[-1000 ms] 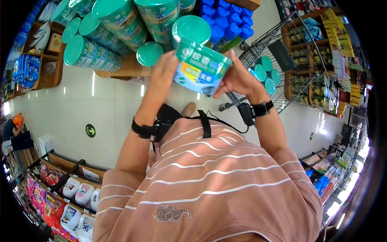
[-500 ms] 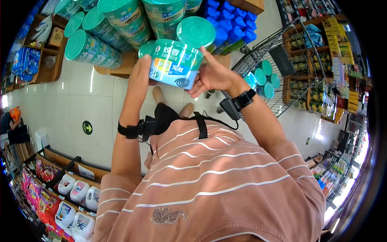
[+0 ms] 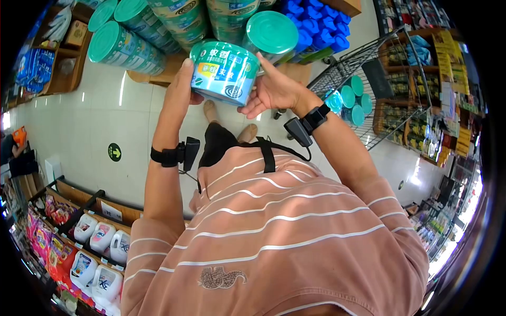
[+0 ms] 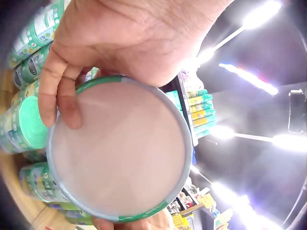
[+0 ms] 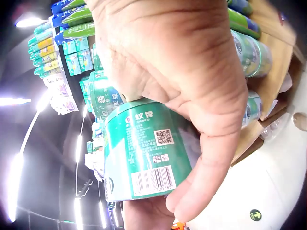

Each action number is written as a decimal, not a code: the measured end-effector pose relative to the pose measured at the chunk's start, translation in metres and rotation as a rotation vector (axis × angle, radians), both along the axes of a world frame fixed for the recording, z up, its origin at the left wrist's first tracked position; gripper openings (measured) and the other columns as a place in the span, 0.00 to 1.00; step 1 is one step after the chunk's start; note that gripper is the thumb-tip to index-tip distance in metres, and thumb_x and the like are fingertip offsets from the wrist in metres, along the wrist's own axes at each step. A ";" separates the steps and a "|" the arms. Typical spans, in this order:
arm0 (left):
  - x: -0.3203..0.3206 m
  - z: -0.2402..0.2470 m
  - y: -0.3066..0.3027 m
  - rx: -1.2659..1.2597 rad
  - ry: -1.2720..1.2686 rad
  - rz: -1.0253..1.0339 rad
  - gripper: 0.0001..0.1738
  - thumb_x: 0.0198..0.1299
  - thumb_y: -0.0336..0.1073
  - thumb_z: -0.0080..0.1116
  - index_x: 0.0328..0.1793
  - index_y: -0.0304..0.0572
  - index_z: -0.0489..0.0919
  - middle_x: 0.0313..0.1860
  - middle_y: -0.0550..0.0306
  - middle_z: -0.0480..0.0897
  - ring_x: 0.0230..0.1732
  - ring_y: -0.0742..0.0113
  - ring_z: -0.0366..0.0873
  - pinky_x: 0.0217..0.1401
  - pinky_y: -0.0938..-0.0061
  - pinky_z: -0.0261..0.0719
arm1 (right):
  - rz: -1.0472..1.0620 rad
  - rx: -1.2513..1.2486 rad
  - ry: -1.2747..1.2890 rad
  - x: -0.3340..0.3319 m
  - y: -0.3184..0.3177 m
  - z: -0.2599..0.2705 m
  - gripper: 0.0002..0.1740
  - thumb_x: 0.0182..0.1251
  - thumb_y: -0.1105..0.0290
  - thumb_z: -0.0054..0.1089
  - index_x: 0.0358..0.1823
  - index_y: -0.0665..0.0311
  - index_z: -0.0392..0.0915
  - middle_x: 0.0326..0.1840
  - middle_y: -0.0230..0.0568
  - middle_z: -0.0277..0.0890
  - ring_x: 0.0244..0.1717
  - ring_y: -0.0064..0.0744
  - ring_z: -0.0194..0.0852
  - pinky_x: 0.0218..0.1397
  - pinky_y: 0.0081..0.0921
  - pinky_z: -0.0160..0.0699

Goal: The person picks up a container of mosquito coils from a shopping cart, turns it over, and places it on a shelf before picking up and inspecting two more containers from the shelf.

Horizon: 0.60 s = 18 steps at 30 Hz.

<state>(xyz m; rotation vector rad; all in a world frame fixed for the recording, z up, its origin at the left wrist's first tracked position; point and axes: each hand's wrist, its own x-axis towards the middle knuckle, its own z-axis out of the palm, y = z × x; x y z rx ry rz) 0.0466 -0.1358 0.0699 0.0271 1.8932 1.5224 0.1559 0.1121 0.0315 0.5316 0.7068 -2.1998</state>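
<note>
A green and blue tub of mosquito coils [image 3: 225, 73] is held up between both hands, its printed label facing the head camera. My left hand [image 3: 180, 89] grips it at the left side, thumb at the upper edge. In the left wrist view, two left fingers [image 4: 69, 108] reach over the rim of its plain, pale round base [image 4: 120, 148]. My right hand [image 3: 279, 87] holds the tub's right side, the thumb near its top and the fingers at the lower edge. A barcode [image 5: 153, 179] shows on the side in the right wrist view.
Stacked green-lidded tubs [image 3: 179, 21] crowd the wooden display ahead, one lid [image 3: 271, 32] right behind the held tub. Blue-capped bottles [image 3: 316, 26] stand beside them. To the right is a wire shopping cart [image 3: 369, 79] with several tubs [image 3: 348, 97]. Shelves with white jugs [image 3: 103, 237] lie at lower left.
Both hands have brought the tub to the left and slightly up in the head view. Its slanted label has turned more level. Both hands still hold it.
</note>
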 end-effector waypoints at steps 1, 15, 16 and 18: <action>-0.002 -0.001 -0.002 0.004 -0.001 0.000 0.40 0.70 0.74 0.43 0.45 0.40 0.82 0.34 0.56 0.82 0.33 0.70 0.81 0.40 0.76 0.82 | 0.001 -0.006 -0.004 -0.002 -0.001 0.000 0.66 0.63 0.16 0.29 0.77 0.76 0.54 0.61 0.74 0.68 0.55 0.72 0.80 0.54 0.60 0.87; -0.008 0.012 -0.017 0.185 0.175 -0.049 0.39 0.77 0.65 0.40 0.77 0.39 0.70 0.66 0.53 0.75 0.61 0.66 0.75 0.55 0.71 0.79 | -0.142 0.327 0.254 -0.011 -0.024 0.045 0.52 0.67 0.31 0.53 0.74 0.71 0.61 0.59 0.68 0.74 0.49 0.59 0.84 0.54 0.53 0.88; -0.006 0.023 -0.018 0.180 0.127 -0.027 0.41 0.76 0.67 0.40 0.78 0.41 0.67 0.67 0.51 0.74 0.62 0.63 0.75 0.55 0.69 0.80 | -0.163 0.369 0.280 -0.011 -0.028 0.054 0.52 0.66 0.32 0.55 0.74 0.71 0.60 0.58 0.68 0.74 0.48 0.56 0.84 0.52 0.50 0.89; -0.001 0.045 -0.018 0.169 0.036 0.008 0.45 0.73 0.71 0.40 0.82 0.44 0.63 0.70 0.49 0.70 0.64 0.57 0.74 0.56 0.64 0.81 | -0.214 0.454 0.333 -0.012 -0.033 0.069 0.52 0.65 0.34 0.59 0.74 0.72 0.59 0.57 0.66 0.74 0.45 0.49 0.85 0.48 0.43 0.90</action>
